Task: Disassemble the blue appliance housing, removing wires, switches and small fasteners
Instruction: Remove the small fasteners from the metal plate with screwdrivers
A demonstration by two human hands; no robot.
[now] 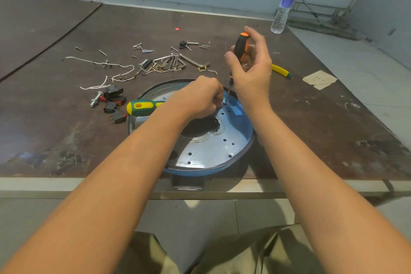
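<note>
the blue housing point(242, 123) sits open side up on the desk point(311, 118) near its front edge, and both hands are at its far rim. the right grip point(251, 66) is wrapped round the handle of an orange and black screwdriver point(241, 48). the tool's long axis runs steeply down and a little toward the left grip point(200, 98), and its tip meets the perforated plate right under the right grip. that's the relation that counts: the fastener lies straight below the right grip and just beside the left knuckles, so the turning looks like the right hand's job while the left steadies. the left grip is curled into a fist against the plate; i can't tell whether it pinches anything. a green and yellow screwdriver point(142, 107) pokes out behind the left wrist. beyond the left grip lie loose switches point(113, 101), white wires point(121, 69), hex keys point(178, 61) and screws point(142, 48). well beyond the right grip stands a water bottle point(284, 4); its blue label is too small to read.
</note>
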